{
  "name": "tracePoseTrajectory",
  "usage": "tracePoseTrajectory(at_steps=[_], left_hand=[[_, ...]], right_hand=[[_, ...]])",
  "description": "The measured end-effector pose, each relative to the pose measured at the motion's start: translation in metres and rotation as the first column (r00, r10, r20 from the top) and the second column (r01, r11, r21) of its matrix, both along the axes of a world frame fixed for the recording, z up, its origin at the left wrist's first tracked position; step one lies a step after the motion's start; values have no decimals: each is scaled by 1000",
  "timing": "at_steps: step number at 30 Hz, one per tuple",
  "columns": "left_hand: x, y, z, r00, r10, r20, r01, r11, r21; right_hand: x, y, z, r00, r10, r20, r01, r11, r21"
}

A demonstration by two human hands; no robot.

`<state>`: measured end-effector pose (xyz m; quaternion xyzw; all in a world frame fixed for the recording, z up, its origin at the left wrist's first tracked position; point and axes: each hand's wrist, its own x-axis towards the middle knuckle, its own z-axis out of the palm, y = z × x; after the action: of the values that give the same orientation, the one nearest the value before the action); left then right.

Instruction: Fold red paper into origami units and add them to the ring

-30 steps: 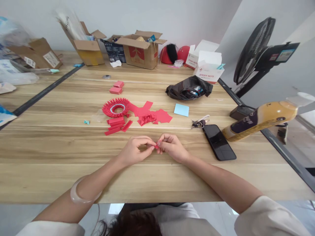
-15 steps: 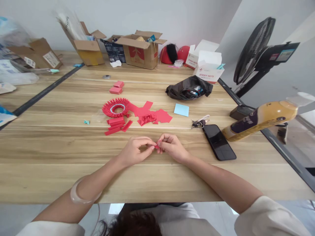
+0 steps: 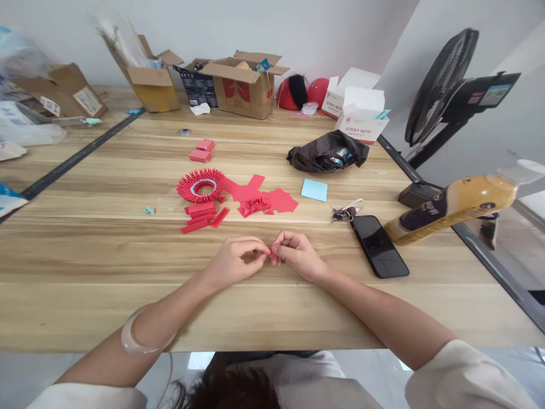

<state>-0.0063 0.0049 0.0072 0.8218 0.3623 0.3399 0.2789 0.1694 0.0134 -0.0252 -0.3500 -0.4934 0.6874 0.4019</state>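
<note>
A small piece of red paper [image 3: 272, 251] is pinched between my fingertips, mostly hidden by them. My left hand [image 3: 238, 261] grips its left side, and my right hand [image 3: 298, 255] holds its right side with the fingers curled. Beyond my hands lie flat red paper sheets [image 3: 283, 201] with a heap of small folded red pieces [image 3: 255, 206] on them. To the left of these sits a ring of folded red paper [image 3: 187, 184] with a light blue inner band. Cut red paper strips [image 3: 200, 211] lie just in front of the ring.
At right are a phone [image 3: 378, 247], keys [image 3: 346, 213] and a tilted yellow bottle [image 3: 451, 204]. A blue note pad [image 3: 314, 190] and black plastic bag [image 3: 326, 152] lie farther back. Cardboard boxes [image 3: 242, 91] line the wall; a black fan [image 3: 443, 88] stands beyond the right edge.
Both hands stay in the same place. The fingertips of my left hand have shifted slightly around the small red paper.
</note>
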Motion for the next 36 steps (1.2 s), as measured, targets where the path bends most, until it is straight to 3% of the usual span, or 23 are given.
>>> tracePoseTrajectory(at_steps=[8, 15, 23, 31, 36], left_hand=[[0, -1, 2, 1000, 5, 24, -3, 997, -75], [-1, 0, -1, 998, 52, 27, -44, 969, -243], [1, -1, -6, 984, 84, 159, -21, 931, -365], [-1, 1, -4, 993, 49, 105, -16, 956, -291], [-1, 2, -4, 990, 62, 128, -19, 949, -313]], right_hand=[[0, 0, 0, 1000, 1, -10, -1, 1000, -5], [0, 1, 0, 999, -12, -35, 11, 999, -33], [-2, -1, 2, 999, -33, -9, 33, 999, -14], [-2, -3, 4, 999, -41, 6, 41, 999, -1], [-2, -3, 4, 999, -45, 0, 45, 999, 29]])
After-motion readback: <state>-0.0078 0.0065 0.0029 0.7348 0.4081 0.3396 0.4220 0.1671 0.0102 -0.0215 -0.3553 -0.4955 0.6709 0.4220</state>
